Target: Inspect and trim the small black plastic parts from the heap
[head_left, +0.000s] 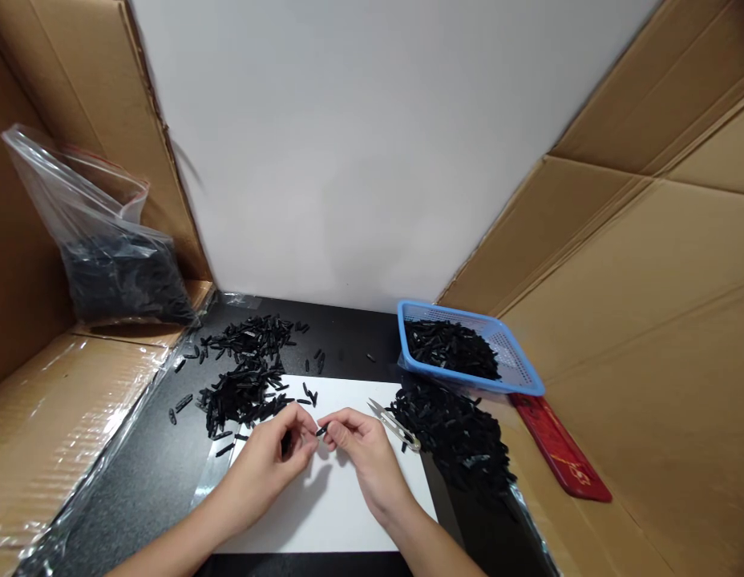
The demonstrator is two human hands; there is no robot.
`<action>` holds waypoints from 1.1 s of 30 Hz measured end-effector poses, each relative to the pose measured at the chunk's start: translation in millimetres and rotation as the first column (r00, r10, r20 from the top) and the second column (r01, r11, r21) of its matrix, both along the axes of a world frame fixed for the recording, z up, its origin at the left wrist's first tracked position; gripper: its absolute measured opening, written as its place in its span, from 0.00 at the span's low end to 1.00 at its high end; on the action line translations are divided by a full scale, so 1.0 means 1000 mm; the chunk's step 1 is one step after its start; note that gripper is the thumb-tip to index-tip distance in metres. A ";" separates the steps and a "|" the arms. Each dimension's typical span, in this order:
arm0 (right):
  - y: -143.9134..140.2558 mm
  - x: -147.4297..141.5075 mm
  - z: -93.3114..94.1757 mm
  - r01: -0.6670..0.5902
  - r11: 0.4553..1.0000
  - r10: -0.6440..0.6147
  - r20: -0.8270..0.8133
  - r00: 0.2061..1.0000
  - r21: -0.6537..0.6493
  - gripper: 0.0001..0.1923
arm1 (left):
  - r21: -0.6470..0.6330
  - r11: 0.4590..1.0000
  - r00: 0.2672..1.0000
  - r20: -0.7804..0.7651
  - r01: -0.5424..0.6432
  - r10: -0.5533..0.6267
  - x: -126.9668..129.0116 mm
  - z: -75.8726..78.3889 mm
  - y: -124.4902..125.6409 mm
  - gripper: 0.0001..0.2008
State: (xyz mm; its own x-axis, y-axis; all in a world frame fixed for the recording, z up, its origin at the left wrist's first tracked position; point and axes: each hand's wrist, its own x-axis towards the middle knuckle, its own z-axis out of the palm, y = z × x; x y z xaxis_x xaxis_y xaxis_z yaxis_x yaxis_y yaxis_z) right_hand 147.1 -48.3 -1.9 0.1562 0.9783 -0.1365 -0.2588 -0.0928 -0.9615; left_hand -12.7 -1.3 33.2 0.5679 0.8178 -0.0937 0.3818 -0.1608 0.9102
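We pinch one small black piece [321, 431] between both hands [324, 449]; our fingers hide most of its shape.

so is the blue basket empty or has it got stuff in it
Not empty. The blue basket holds a heap of small black pieces covering roughly its left half; the right part of its perforated floor shows bare.
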 end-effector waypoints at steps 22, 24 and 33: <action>0.010 -0.016 0.021 -0.148 0.983 0.097 0.375 0.922 0.111 0.06 | -0.374 0.919 0.962 0.271 0.126 -0.022 -0.009 -0.002 -0.002 0.42; 0.012 -0.023 0.020 -0.126 0.987 0.090 0.314 0.945 0.097 0.07 | -0.382 0.918 0.961 0.277 0.110 0.000 -0.008 -0.002 -0.002 0.43; 0.014 -0.005 0.007 -0.033 0.996 0.024 -0.105 0.994 -0.083 0.18 | -0.477 0.879 0.948 0.285 0.014 0.140 -0.003 -0.011 0.006 0.17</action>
